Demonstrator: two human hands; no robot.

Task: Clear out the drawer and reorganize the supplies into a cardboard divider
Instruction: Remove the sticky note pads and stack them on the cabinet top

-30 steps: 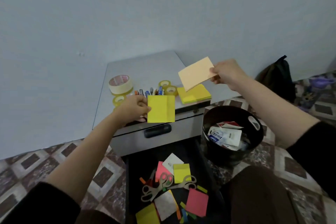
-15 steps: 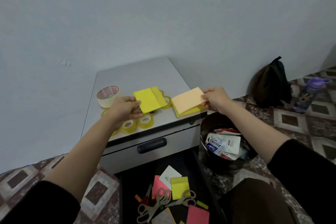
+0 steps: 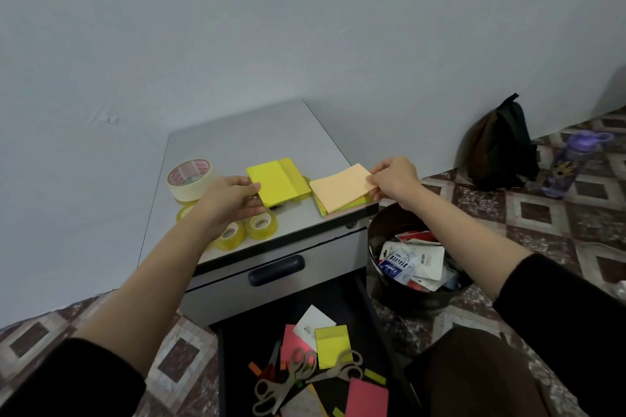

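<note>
**Q:** Where are your hands?

**A:** Both reach forward over the top of a low grey cabinet (image 3: 244,135) against a pale wall. Your left hand (image 3: 233,200) pinches the near left corner of a yellow sticky-note pad (image 3: 279,181), thumb on top and fingers curled underneath. The pad extends away from the hand to the right, over the middle of the cabinet top. I cannot tell whether it rests on anything.

**Q:** And the right?

**A:** Your right hand (image 3: 393,179) grips the right edge of a pale orange pad (image 3: 340,186) between thumb and fingers. That pad lies on a yellow stack (image 3: 323,210) at the front right corner of the cabinet, to the left of the hand. The two pads sit just beside each other.

**Q:** What else is on top?

**A:** A large roll of cream tape (image 3: 189,178) stands left of your left hand. Two small clear tape rolls (image 3: 261,223) sit near the front edge, just below that hand.

**Q:** And the drawer?

**A:** An open dark drawer (image 3: 233,349) lies below, near your knees. It holds scissors (image 3: 288,379), pink pads (image 3: 367,398), another yellow pad (image 3: 332,345) and small coloured strips. A black bin (image 3: 382,230) with packaging stands on the floor to its right.
</note>
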